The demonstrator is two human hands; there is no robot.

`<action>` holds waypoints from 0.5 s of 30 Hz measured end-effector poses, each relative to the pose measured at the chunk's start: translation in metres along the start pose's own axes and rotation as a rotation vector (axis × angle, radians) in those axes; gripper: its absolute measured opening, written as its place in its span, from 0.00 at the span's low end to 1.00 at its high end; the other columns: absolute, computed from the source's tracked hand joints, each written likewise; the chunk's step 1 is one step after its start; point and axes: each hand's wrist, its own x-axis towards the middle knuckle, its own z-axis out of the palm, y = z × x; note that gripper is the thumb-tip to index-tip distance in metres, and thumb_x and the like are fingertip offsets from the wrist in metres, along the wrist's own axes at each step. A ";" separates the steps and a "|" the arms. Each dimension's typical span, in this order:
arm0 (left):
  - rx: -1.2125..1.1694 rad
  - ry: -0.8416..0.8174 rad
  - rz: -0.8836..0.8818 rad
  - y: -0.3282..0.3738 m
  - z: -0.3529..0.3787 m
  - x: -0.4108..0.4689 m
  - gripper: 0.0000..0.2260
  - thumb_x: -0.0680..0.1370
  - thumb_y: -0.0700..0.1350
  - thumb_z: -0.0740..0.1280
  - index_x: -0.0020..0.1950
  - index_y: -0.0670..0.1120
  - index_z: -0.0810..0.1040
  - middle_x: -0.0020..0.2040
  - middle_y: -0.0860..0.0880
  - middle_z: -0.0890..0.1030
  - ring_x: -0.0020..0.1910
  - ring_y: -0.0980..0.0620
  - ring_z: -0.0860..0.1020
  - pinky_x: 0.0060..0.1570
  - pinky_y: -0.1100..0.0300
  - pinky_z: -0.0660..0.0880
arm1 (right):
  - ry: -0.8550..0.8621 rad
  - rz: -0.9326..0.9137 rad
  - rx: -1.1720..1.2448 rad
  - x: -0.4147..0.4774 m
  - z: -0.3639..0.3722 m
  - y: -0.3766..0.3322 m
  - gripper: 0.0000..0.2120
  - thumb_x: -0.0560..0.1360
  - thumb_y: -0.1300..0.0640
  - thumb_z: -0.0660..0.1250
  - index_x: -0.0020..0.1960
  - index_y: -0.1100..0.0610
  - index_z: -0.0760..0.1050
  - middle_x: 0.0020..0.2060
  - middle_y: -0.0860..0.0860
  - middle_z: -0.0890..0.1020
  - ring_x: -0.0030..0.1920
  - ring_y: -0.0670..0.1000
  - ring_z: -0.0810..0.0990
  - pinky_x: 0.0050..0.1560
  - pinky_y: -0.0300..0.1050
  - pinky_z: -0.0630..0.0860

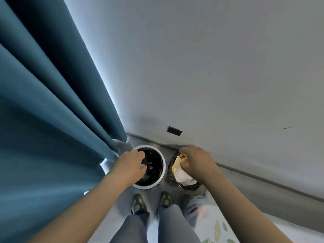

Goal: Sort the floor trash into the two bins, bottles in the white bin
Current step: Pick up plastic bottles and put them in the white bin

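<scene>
I look straight down on a person standing at two bins against a grey wall, low in the middle of the frame. A blue curtain fills the left side, and their shoes point at the bins from below.

The left hand reaches over the near-left rim of the white bin, fingers curled downward into its mouth. Just right of the fingertips, inside the bin, is a dark bottle with a pale spot at its top touching or nearly touching the fingers. I cannot tell whether the hand grips it or has let go. I judge the hand sits there so the bottle falls inside the rim.

The right hand hovers over the dark bin, just right of the white one. Its thumb and curled fingers pinch a yellow wrapper from above. The wrapper lies on the left under the fingertips, atop crumpled white paper already in that bin. Held this low over the opening, I judge the wrapper is about to be dropped in with the non-bottle trash.
</scene>
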 end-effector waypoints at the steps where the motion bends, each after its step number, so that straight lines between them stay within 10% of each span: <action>1: -0.003 0.015 -0.018 0.001 -0.008 -0.010 0.09 0.77 0.51 0.61 0.52 0.47 0.74 0.50 0.48 0.76 0.52 0.46 0.76 0.48 0.53 0.73 | 0.003 -0.023 0.005 -0.006 -0.008 -0.006 0.16 0.75 0.54 0.62 0.62 0.54 0.74 0.58 0.52 0.78 0.60 0.54 0.74 0.56 0.46 0.72; 15: -0.389 0.374 -0.478 0.025 -0.051 -0.119 0.14 0.78 0.53 0.62 0.62 0.52 0.72 0.59 0.54 0.76 0.56 0.51 0.75 0.55 0.59 0.71 | -0.006 -0.503 -0.094 -0.012 -0.103 -0.085 0.18 0.74 0.55 0.64 0.64 0.51 0.72 0.56 0.49 0.78 0.58 0.52 0.76 0.56 0.45 0.74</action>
